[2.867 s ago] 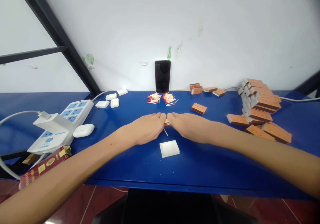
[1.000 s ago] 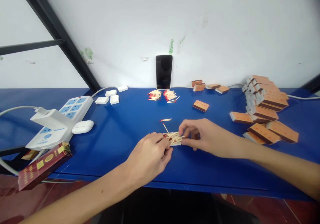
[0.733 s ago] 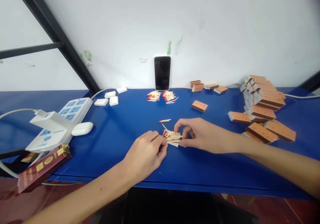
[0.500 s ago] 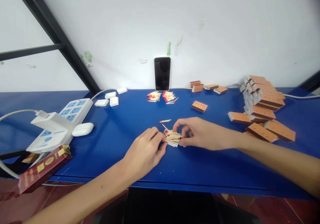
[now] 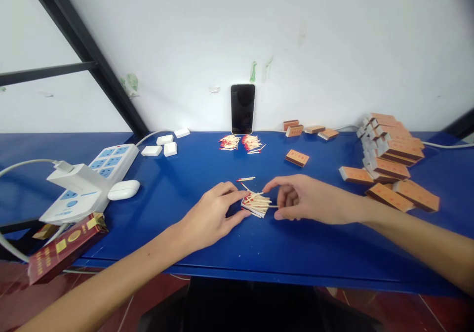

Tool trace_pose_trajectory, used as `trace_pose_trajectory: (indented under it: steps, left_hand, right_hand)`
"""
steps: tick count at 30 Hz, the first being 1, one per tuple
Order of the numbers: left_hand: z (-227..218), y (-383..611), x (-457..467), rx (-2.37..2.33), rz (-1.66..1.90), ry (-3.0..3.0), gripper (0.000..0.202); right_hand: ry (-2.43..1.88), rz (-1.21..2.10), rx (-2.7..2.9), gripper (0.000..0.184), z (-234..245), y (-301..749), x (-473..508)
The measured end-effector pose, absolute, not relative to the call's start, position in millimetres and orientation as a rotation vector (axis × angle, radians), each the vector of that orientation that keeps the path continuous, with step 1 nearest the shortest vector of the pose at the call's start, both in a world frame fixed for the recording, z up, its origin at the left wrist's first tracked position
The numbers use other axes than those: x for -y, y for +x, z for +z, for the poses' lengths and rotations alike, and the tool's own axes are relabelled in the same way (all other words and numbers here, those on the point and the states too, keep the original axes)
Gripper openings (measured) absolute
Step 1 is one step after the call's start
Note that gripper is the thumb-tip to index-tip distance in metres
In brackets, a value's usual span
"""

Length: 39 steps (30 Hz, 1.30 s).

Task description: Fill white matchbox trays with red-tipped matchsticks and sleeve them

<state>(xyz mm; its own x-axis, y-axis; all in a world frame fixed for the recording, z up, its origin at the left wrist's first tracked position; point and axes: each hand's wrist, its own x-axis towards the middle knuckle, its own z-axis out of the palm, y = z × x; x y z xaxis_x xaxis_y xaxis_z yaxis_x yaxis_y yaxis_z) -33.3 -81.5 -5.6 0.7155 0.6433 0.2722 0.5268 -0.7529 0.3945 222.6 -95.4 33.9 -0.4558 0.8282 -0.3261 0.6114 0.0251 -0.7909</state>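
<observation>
A small white matchbox tray [image 5: 253, 210] lies on the blue table [image 5: 207, 164] in front of me, heaped with red-tipped matches [image 5: 256, 202] that stick out unevenly. My left hand [image 5: 210, 216] grips the tray's left end between forefinger and thumb. My right hand [image 5: 306, 199] is at the right end, fingers curled, with forefinger and thumb around the matches' tail ends. Two loose matches [image 5: 245, 179] lie just beyond the tray.
Two match piles [image 5: 240, 143] lie before a phone [image 5: 243, 108] leaning on the wall. Orange matchboxes are stacked at the right [image 5: 388, 149], with single ones [image 5: 296, 158] nearer. Left: white trays [image 5: 163, 147], power strip [image 5: 89, 179], earbud case [image 5: 123, 189], red box [image 5: 62, 246].
Both hands came back from the far matches to the white tray, which now holds a heap of matches. Over the last second the fingers shifted around the tray's ends and the tray turned slightly.
</observation>
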Motion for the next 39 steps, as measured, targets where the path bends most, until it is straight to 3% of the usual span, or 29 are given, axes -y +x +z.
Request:
trace_pose_trajectory:
  steps: [4,14,27,39]
  left_hand:
    - [-12.0,-30.8,83.0,-0.855,0.658,2.794,0.03]
    - [-10.4,-33.3,75.6,-0.746,0.692,2.742,0.029]
    - [-7.8,-28.7,88.6,-0.59,0.498,3.45,0.035]
    - [-4.6,-32.1,87.4,-0.554,0.377,3.466,0.035]
  right_hand:
    - [-1.471,1.449,1.923,0.038,29.0,214.6,95.6]
    - [-1.415,1.481,1.968,0.05,29.7,209.9,91.6]
    - [-1.268,1.547,1.939,0.037,22.0,205.1,82.5]
    - [-1.231,1.442,2.018,0.038,17.8,203.7,83.0]
